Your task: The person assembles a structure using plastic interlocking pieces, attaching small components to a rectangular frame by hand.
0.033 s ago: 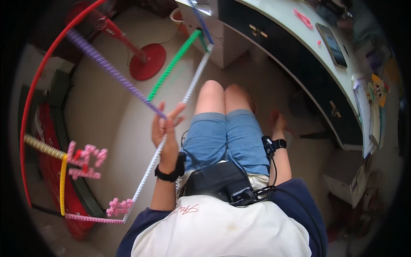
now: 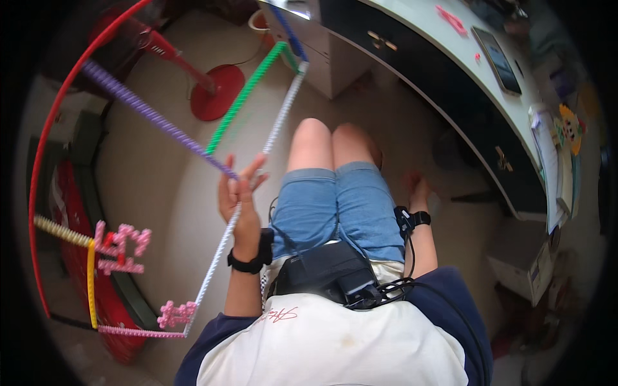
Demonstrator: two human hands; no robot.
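My left hand (image 2: 243, 215) is closed on a large open frame of coloured spiral-ridged rods, held up at the left. Its fingers are at the meeting of the purple rod (image 2: 154, 118) and the white rod (image 2: 214, 267), with some fingertips spread. A green rod (image 2: 244, 100), a red curved rod (image 2: 59, 106), a yellow rod (image 2: 91, 283) and a pink rod (image 2: 138, 332) belong to the same frame. Small pink beaded figures (image 2: 122, 241) are fixed near its lower left. At the right of my thigh hangs my right hand (image 2: 418, 188), fingers loosely apart, with nothing visible in it.
A white-topped desk (image 2: 428, 32) curves along the upper right, bearing a phone (image 2: 497, 61), a pink clip-like item (image 2: 452, 20) and papers (image 2: 547, 154). A red round stand base (image 2: 217, 93) is on the floor. A white box (image 2: 520, 260) stands at the right.
My left hand and the rod frame have shifted slightly to the left. The grip stays the same, and my right hand has hardly moved.
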